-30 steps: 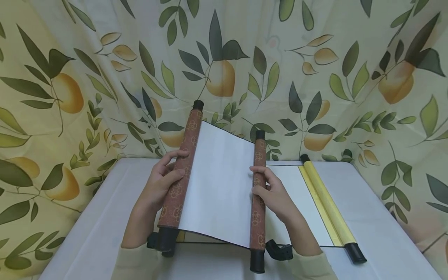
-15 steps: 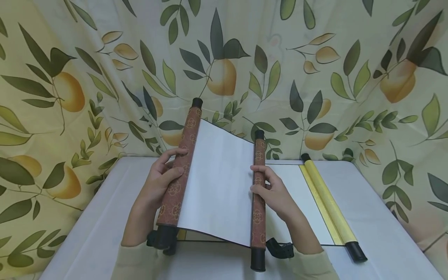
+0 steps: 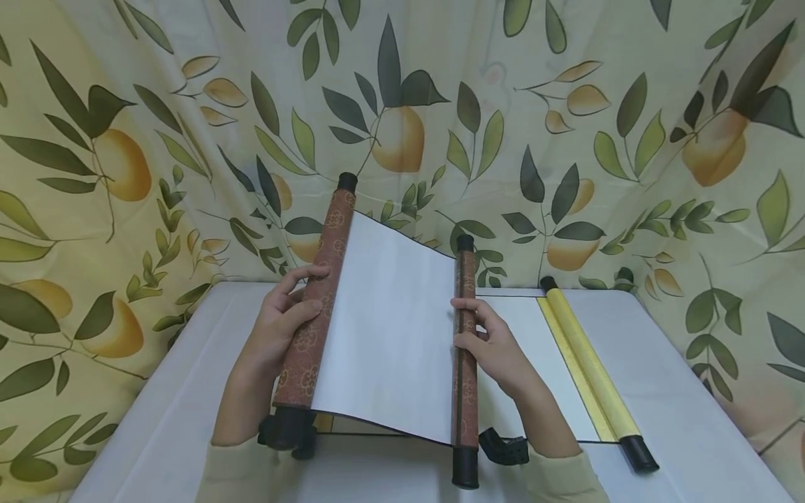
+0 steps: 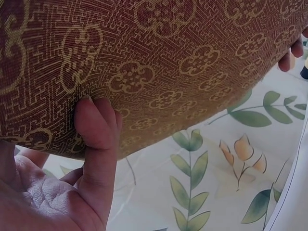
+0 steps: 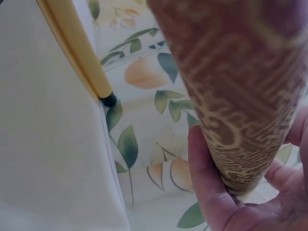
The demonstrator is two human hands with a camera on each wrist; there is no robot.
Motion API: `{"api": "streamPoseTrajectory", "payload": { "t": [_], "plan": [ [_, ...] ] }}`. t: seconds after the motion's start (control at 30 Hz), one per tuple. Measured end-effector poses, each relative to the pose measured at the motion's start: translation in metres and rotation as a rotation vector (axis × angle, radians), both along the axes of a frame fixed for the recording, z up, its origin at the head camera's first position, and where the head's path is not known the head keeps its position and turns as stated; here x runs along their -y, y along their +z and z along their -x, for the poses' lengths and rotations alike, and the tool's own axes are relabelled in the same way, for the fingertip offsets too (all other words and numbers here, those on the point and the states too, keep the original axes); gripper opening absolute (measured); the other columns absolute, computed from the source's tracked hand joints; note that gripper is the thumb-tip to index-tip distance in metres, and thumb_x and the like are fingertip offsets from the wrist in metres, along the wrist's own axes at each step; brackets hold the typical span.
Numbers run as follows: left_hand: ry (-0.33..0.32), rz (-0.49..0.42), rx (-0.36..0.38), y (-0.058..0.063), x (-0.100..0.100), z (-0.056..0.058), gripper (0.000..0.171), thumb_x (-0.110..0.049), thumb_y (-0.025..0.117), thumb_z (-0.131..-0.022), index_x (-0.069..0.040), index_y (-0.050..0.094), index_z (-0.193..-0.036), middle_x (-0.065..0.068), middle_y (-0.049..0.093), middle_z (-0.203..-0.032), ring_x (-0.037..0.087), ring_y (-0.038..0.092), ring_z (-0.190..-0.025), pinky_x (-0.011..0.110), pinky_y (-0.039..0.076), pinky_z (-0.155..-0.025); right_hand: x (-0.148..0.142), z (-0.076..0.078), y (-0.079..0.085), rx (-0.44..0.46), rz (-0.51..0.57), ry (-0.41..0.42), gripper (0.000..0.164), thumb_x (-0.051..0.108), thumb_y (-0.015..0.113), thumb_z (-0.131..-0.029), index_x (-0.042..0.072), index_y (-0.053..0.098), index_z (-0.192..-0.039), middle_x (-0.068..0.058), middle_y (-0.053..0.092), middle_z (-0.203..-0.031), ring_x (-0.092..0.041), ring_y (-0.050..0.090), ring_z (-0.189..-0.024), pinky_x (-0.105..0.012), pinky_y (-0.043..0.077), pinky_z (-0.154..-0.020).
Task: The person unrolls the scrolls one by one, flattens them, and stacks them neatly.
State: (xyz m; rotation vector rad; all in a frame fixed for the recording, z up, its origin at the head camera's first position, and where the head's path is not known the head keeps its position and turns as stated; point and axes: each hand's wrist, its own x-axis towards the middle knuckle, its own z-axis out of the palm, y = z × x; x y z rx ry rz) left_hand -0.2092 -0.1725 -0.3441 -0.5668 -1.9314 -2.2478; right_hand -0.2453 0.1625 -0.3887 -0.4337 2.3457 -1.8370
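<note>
A hanging scroll (image 3: 390, 335) with reddish-brown, gold-patterned brocade and black end knobs is held up, tilted, above the table, a blank white stretch showing between its two rolls. The left hand (image 3: 277, 325) grips the thicker left roll (image 3: 318, 300), thumb and fingers round its outer side. Around the thinner right roll (image 3: 467, 391) the right hand (image 3: 493, 342) curls its fingers. In the left wrist view the brocade (image 4: 192, 62) fills the top, with a thumb against it. The right wrist view shows fingers wrapped round the brocade roll (image 5: 236, 110).
Behind the held scroll, a second scroll with a yellow roll (image 3: 591, 360) and white sheet (image 3: 516, 391) lies spread on the white-covered table (image 3: 170, 412). A curtain (image 3: 402, 140) printed with fruit and leaves hangs behind. Black straps sit at both wrists.
The left hand has moved slightly left with the left roll, so the white stretch between the rolls is wider. The right roll has turned a little, showing a dark edge; the right hand stays nearly in place.
</note>
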Motion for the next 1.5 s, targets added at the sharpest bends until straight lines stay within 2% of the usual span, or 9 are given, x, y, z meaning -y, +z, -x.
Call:
{"api": "streamPoseTrajectory", "payload": {
  "t": [0.07,0.2,0.5,0.63,0.83,1.1,1.2,1.33,1.5],
  "plan": [
    [0.000,-0.002,-0.004,0.001,0.002,-0.001,0.041,-0.002,0.054,-0.097,-0.020,0.056,-0.133,0.016,0.058,-0.117,0.020,0.068,-0.092,0.034,0.060,-0.070,0.000,0.000,0.000,-0.001,0.003,0.001,0.052,0.002,0.055,-0.094,0.014,0.046,-0.143,-0.016,0.032,-0.152,-0.041,0.044,-0.130,-0.042,0.052,-0.091],
    [-0.002,0.004,-0.009,0.002,0.004,-0.002,0.041,-0.002,0.053,-0.097,-0.021,0.056,-0.133,0.015,0.059,-0.116,0.020,0.069,-0.090,0.034,0.060,-0.070,0.001,-0.001,0.001,0.010,0.008,0.001,0.053,0.002,0.058,-0.094,0.015,0.045,-0.143,-0.018,0.034,-0.150,-0.042,0.048,-0.125,-0.043,0.054,-0.089],
    [0.033,0.018,-0.014,0.006,0.007,-0.004,0.040,-0.003,0.053,-0.097,-0.023,0.057,-0.131,0.015,0.058,-0.117,0.021,0.068,-0.091,0.034,0.060,-0.070,0.001,0.001,0.001,-0.011,0.011,0.018,0.053,0.001,0.056,-0.093,0.013,0.045,-0.144,-0.018,0.035,-0.149,-0.041,0.046,-0.127,-0.041,0.052,-0.089],
    [0.034,0.019,-0.026,0.008,0.008,-0.005,0.040,-0.003,0.052,-0.097,-0.022,0.057,-0.131,0.013,0.059,-0.118,0.020,0.068,-0.091,0.033,0.060,-0.069,0.000,0.002,0.001,-0.020,-0.002,0.030,0.052,0.000,0.054,-0.093,0.011,0.045,-0.143,-0.017,0.032,-0.154,-0.039,0.038,-0.135,-0.044,0.048,-0.095],
    [0.035,0.011,-0.031,0.008,0.010,-0.005,0.040,-0.002,0.052,-0.097,-0.020,0.057,-0.132,0.014,0.060,-0.115,0.019,0.068,-0.089,0.032,0.059,-0.068,-0.001,0.002,0.001,-0.010,-0.006,0.036,0.051,0.004,0.056,-0.095,0.012,0.045,-0.144,-0.016,0.026,-0.157,-0.043,0.043,-0.130,-0.045,0.048,-0.095],
    [0.040,-0.005,-0.009,0.010,0.011,-0.006,0.040,-0.003,0.051,-0.097,-0.022,0.057,-0.132,0.017,0.055,-0.120,0.021,0.066,-0.093,0.033,0.059,-0.071,-0.002,0.003,0.001,-0.032,-0.017,0.034,0.051,0.001,0.055,-0.094,0.010,0.045,-0.143,-0.016,0.024,-0.159,-0.042,0.020,-0.147,-0.063,0.037,-0.106],
    [0.042,-0.007,-0.004,0.010,0.011,-0.006,0.041,-0.003,0.051,-0.097,-0.022,0.057,-0.132,0.017,0.055,-0.120,0.021,0.066,-0.093,0.033,0.059,-0.071,-0.002,0.002,0.001,-0.036,-0.020,0.036,0.051,0.002,0.057,-0.094,0.010,0.044,-0.143,-0.015,0.025,-0.159,-0.043,0.022,-0.146,-0.063,0.039,-0.105],
    [0.050,0.005,0.004,0.010,0.012,-0.007,0.040,-0.005,0.052,-0.097,-0.022,0.056,-0.133,0.016,0.055,-0.121,0.022,0.067,-0.094,0.033,0.059,-0.071,-0.004,0.003,0.000,-0.037,-0.028,0.029,0.053,0.001,0.056,-0.093,0.011,0.045,-0.143,-0.014,0.030,-0.156,-0.040,0.028,-0.143,-0.056,0.042,-0.102],
    [0.055,0.021,-0.001,0.009,0.016,-0.010,0.039,-0.006,0.052,-0.098,-0.022,0.056,-0.134,0.014,0.056,-0.121,0.021,0.066,-0.096,0.033,0.059,-0.073,-0.004,0.003,-0.002,-0.013,-0.020,0.026,0.053,0.003,0.057,-0.093,0.013,0.044,-0.144,-0.017,0.032,-0.153,-0.042,0.041,-0.133,-0.047,0.048,-0.095]
  ]
}}
